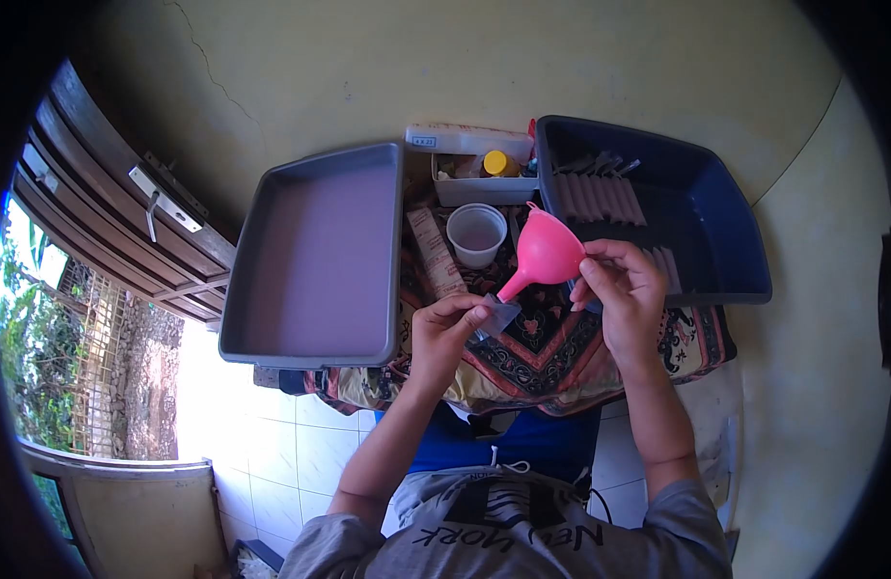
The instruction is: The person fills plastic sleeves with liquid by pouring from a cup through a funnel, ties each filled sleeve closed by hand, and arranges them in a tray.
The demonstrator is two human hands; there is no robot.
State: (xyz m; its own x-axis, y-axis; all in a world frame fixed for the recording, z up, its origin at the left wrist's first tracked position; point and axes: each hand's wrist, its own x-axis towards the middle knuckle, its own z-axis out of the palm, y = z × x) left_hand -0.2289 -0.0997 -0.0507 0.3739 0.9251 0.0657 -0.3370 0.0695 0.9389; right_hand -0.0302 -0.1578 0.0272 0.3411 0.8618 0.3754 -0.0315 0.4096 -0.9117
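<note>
Gray T-shirt fabric (508, 540) with upside-down lettering lay nearest, below both sets of fingers. Ahead of it, the left hand (438, 338) had its thumb and forefinger pressed together on a small clear plastic bag (500, 317); its other fingers were folded and partly hidden. The right hand (629, 294) pinched the wide rim of a pink funnel (547, 251) between thumb and forefinger, its remaining fingers loosely bent. Tilted between the two hands, the funnel pointed its spout down toward the left fingertips, meeting the bag's upper edge; whether the tip sat inside could not be told.

Just beyond the left fingers stood a white plastic cup (477, 257) with some liquid in it, beside a printed paper package (434, 253). Farther beyond them was a pale plastic basket (489, 193) holding a yellow-capped container (498, 162). Left of the left fingers rested a gray tray (310, 361) of mauve liquid. Past the right fingers was a navy tub (701, 169), with a row of slim mauve packets (600, 198) inside. Patterned cloth (542, 357) spread beneath both hands.
</note>
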